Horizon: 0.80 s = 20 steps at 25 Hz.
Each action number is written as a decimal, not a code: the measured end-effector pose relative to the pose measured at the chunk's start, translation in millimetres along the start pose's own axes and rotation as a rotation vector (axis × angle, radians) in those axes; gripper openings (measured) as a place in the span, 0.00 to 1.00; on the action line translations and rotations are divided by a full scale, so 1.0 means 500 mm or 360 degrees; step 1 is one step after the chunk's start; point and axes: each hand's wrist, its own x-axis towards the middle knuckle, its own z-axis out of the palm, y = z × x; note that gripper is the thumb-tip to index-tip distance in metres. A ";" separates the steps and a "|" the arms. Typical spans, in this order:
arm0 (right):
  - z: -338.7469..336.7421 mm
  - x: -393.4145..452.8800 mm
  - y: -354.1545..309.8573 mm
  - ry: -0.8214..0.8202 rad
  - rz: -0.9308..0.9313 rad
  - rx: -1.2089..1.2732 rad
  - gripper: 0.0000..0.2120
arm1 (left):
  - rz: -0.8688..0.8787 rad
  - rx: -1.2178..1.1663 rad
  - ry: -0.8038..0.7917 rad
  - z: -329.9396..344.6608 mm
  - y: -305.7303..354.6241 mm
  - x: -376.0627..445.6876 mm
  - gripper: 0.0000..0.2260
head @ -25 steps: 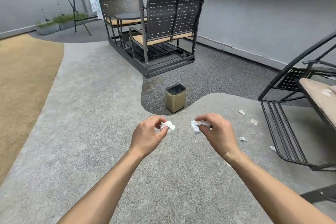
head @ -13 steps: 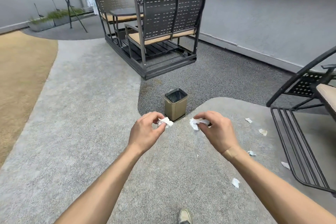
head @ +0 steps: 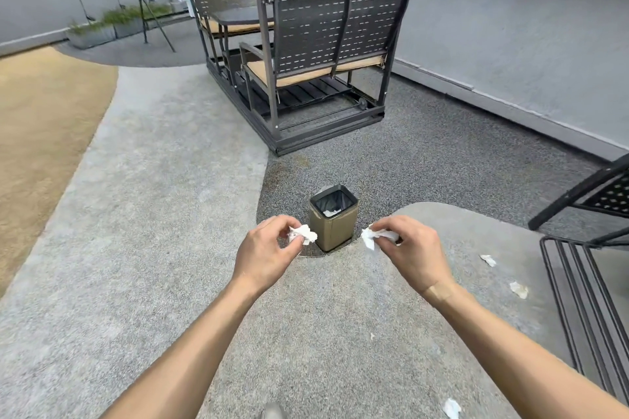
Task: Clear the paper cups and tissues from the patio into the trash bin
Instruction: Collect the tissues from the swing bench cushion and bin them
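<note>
Inside trash bin (head: 333,226), seemingly tissue (head: 331,213).

Soft, even daylight fills the patio, bright but without glare. Shadows are faint: a diffuse dark patch lies under the swing bench (head: 306,54), and the trash bin (head: 333,218) casts almost none. The centre of the frame is sharp, down to the grain of the paving. Wide-angle distortion bends the wall (head: 510,27) line at upper right and stretches the forearms at the bottom. The planters (head: 92,34) at upper left look slightly soft.
</note>
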 end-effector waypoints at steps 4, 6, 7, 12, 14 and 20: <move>0.046 0.118 0.065 0.0011 0.0028 -0.0050 0.09 | -0.0011 -0.0029 -0.0038 0.039 -0.039 0.130 0.05; 0.076 0.188 0.093 0.0012 0.0056 -0.0084 0.08 | -0.0003 -0.0025 -0.0074 0.053 -0.063 0.210 0.05; 0.090 0.222 0.103 0.0013 0.0073 -0.0087 0.08 | 0.0006 -0.0028 -0.0089 0.059 -0.074 0.252 0.05; 0.164 0.404 0.144 0.0051 0.0142 -0.0075 0.08 | 0.0027 -0.0033 -0.0169 0.087 -0.132 0.470 0.05; 0.195 0.463 0.160 0.0042 0.0177 -0.0067 0.08 | 0.0047 -0.0032 -0.0220 0.100 -0.159 0.541 0.05; 0.260 0.610 0.229 0.0030 0.0265 -0.0089 0.08 | -0.0010 -0.0078 -0.0345 0.155 -0.225 0.723 0.06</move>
